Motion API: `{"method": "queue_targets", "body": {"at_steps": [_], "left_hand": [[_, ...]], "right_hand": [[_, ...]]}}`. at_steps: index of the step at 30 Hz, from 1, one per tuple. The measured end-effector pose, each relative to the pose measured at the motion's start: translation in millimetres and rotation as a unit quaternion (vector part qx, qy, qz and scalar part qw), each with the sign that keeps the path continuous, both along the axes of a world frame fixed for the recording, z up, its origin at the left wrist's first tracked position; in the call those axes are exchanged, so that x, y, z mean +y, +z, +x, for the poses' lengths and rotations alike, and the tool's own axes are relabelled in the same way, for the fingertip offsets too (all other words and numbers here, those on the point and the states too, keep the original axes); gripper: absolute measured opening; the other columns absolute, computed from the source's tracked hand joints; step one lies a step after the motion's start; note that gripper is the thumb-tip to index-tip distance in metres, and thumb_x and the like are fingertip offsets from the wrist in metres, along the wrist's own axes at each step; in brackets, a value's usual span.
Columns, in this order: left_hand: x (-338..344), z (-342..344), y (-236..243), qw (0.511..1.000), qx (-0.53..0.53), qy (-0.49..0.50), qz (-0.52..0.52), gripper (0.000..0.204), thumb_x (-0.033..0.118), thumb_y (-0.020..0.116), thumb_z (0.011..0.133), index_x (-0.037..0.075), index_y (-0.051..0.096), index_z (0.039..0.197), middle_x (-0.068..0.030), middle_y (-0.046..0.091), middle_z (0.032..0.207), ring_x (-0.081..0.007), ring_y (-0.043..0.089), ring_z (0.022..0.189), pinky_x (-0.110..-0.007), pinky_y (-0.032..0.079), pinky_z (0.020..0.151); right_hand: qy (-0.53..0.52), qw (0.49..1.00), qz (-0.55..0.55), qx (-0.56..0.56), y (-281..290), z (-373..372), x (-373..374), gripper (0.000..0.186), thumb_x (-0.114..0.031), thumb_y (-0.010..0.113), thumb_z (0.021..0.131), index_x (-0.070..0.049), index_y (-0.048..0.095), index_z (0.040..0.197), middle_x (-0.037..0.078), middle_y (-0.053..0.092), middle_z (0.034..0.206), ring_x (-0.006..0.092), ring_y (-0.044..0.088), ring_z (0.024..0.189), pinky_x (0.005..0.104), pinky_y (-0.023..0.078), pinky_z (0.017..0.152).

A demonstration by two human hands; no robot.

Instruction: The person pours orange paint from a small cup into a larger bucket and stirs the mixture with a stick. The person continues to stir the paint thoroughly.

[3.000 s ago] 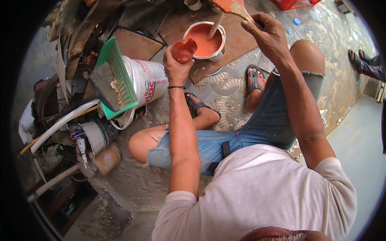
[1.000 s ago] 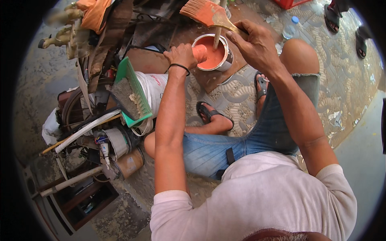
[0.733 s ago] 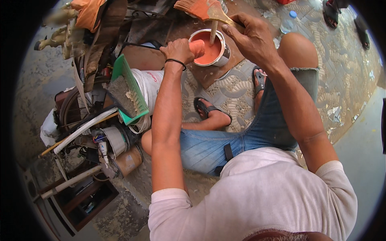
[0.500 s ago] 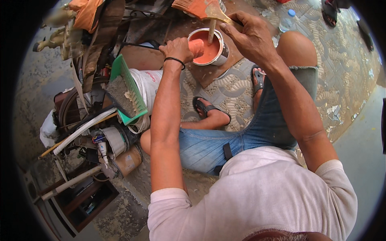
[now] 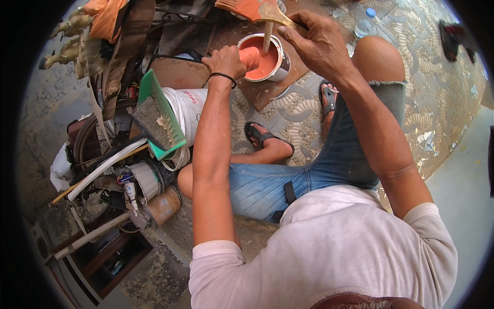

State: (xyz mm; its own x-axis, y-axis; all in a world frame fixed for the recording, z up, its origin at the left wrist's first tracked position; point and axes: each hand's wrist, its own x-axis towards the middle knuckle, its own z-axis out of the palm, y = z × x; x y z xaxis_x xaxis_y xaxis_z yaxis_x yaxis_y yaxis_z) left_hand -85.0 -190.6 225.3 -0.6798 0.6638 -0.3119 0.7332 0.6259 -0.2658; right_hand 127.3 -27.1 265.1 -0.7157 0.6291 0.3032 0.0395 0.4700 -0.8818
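Observation:
In my right hand (image 5: pixel 323 45) is a wide paintbrush (image 5: pixel 260 10), gripped by its wooden handle, its bristles coated orange and pointing left. The brush is held above a white paint can (image 5: pixel 282 72) of orange paint, apart from its rim. A wooden stick (image 5: pixel 268 37) stands tilted in the paint. My left hand (image 5: pixel 225 63) is at the can's left rim, closed on an orange, paint-coated rounded piece (image 5: pixel 250 58) that reaches over the opening. Its far end lies against the paint in view, and I cannot make out its kind.
The can stands on a brown board (image 5: pixel 257 95). To the left are a green dustpan (image 5: pixel 159 118), a white bucket (image 5: pixel 191 105) and cluttered pipes and tins. A water bottle (image 5: pixel 366 24) stands at the upper right. Another person's foot (image 5: pixel 450 41) is at the far right.
The other person's feet at the upper right have shifted. My hands, the brush and the orange piece keep almost the same places over the can.

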Motion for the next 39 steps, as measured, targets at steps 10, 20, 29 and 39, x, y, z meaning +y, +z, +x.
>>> {"method": "queue_targets", "body": {"at_steps": [10,20,29,39], "left_hand": [[-3.5,-2.7,-7.3,1.000,0.001,-0.006,0.021,0.049,0.027,0.087,0.068,0.012,0.077,0.114,-0.0148,0.078,0.119,-0.0397,0.071,0.118,-0.069,0.048,0.095],[-11.2,10.2,-10.3,0.997,0.006,0.033,0.069,0.047,0.033,0.083,0.078,0.013,0.075,0.120,-0.0120,0.073,0.128,-0.0385,0.066,0.125,-0.069,0.043,0.103],[-31.6,35.2,-34.0,0.981,-0.014,0.119,0.150,0.075,0.046,0.092,0.067,0.016,0.068,0.131,-0.0102,0.068,0.132,-0.0379,0.064,0.126,-0.066,0.045,0.100],[-110.5,54.9,-126.9,0.753,-0.196,0.129,0.615,0.101,0.028,0.101,0.056,0.005,0.051,0.140,-0.0181,0.063,0.133,-0.0361,0.063,0.123,-0.046,0.053,0.104]], "right_hand": [[0.002,1.000,-0.005,0.004,-3.8,-1.2,-0.8,0.040,-0.032,0.077,0.099,0.003,0.075,0.118,0.018,0.078,0.097,0.0223,0.075,0.086,0.0359,0.059,0.079],[0.009,1.000,-0.021,0.015,-3.8,1.0,-0.8,0.037,-0.029,0.078,0.099,0.004,0.075,0.116,0.017,0.078,0.094,0.0189,0.073,0.083,0.0341,0.058,0.076],[0.002,0.999,-0.031,-0.009,-5.4,0.7,-0.1,0.037,-0.029,0.078,0.098,0.004,0.074,0.115,0.015,0.075,0.089,0.0182,0.069,0.078,0.0347,0.056,0.072],[0.065,0.997,-0.011,-0.040,-4.9,2.4,-6.1,0.037,-0.028,0.077,0.097,0.006,0.072,0.111,0.009,0.064,0.078,0.0151,0.056,0.071,0.0332,0.046,0.065]]}}
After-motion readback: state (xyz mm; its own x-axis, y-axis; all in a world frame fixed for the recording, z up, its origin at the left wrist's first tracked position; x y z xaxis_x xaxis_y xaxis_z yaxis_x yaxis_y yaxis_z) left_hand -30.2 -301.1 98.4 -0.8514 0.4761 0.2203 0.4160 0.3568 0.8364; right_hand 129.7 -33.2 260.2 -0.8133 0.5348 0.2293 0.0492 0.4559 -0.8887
